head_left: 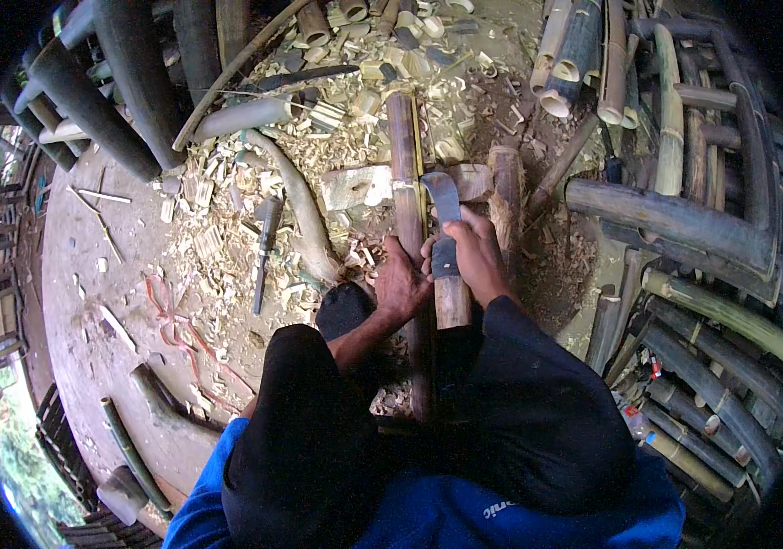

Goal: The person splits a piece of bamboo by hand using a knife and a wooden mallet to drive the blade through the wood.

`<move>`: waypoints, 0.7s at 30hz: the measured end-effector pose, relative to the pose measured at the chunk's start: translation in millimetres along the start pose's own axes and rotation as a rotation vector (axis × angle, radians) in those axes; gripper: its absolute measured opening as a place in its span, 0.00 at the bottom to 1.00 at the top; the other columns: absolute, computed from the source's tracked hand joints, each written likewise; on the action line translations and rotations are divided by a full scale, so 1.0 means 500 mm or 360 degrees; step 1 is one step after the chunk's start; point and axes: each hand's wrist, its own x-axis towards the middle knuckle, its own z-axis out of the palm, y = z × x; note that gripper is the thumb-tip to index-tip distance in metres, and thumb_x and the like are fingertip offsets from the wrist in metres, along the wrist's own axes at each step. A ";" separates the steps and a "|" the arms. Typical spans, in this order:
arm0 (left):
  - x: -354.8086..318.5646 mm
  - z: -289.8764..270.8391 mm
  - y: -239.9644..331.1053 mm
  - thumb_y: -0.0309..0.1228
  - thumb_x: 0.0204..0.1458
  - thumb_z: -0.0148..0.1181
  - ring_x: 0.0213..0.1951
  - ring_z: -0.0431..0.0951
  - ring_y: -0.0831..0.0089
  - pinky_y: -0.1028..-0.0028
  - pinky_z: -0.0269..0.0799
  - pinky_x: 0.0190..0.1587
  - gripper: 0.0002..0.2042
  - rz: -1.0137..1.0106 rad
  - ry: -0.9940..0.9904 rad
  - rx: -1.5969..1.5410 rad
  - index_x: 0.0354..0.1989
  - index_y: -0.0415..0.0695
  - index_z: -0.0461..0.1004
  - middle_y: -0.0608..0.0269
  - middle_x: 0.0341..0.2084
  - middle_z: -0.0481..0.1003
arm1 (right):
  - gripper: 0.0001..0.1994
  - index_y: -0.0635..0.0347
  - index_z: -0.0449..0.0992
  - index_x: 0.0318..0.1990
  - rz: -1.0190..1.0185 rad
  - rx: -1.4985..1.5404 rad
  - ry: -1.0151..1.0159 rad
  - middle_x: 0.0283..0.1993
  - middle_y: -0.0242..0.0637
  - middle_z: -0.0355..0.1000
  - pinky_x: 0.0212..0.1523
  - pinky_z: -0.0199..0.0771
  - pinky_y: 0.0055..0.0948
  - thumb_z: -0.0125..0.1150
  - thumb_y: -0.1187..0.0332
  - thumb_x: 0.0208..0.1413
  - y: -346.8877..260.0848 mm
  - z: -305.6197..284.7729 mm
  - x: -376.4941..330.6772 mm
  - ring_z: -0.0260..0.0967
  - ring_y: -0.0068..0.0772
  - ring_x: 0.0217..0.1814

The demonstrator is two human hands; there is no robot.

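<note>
A brown bamboo pole [404, 137] lies lengthwise in front of me, running from the chip-strewn ground back between my legs. It crosses a pale wooden block [355, 188]. My left hand [401, 282] is closed around the pole near my knees. My right hand [477, 254] grips a curved knife [444, 194] just right of the pole, its hooked blade pointing away from me. Dark wrapping covers part of the knife's thick wooden handle [452, 304]. The left fingertips lie close to the knife; whether they touch it I cannot tell. A pale narrow edge shows along the pole's right side.
Shavings and bamboo offcuts [209, 215] cover the ground ahead. A dark-handled chisel-like tool [266, 240] and a bent branch [291, 192] lie left. A rough post [506, 197] stands right of the block. Bamboo frames [675, 215] and stacked poles [721, 384] fill the right side.
</note>
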 end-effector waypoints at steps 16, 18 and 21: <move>-0.003 0.001 0.025 0.43 0.49 0.65 0.35 0.74 0.35 0.48 0.67 0.36 0.31 0.0047 -0.0031 0.0109 0.45 0.37 0.50 0.33 0.29 0.73 | 0.13 0.68 0.70 0.49 -0.0497 -0.0836 0.0364 0.28 0.44 0.74 0.24 0.74 0.34 0.45 0.72 0.62 -0.060 -0.002 0.206 0.74 0.33 0.23; -0.005 -0.009 0.030 0.41 0.49 0.65 0.36 0.75 0.36 0.49 0.69 0.38 0.30 0.0008 -0.0094 0.0039 0.46 0.35 0.51 0.33 0.31 0.73 | 0.14 0.66 0.70 0.50 -0.0454 -0.0572 0.0184 0.30 0.44 0.74 0.25 0.74 0.34 0.43 0.69 0.64 -0.108 0.009 0.217 0.74 0.33 0.24; -0.001 0.006 -0.017 0.39 0.49 0.65 0.39 0.77 0.45 0.55 0.73 0.41 0.31 0.0194 -0.0116 -0.0283 0.51 0.34 0.52 0.40 0.35 0.74 | 0.14 0.66 0.71 0.50 -0.0333 -0.0589 0.0211 0.27 0.42 0.74 0.25 0.74 0.34 0.42 0.68 0.65 -0.145 0.004 0.224 0.73 0.32 0.23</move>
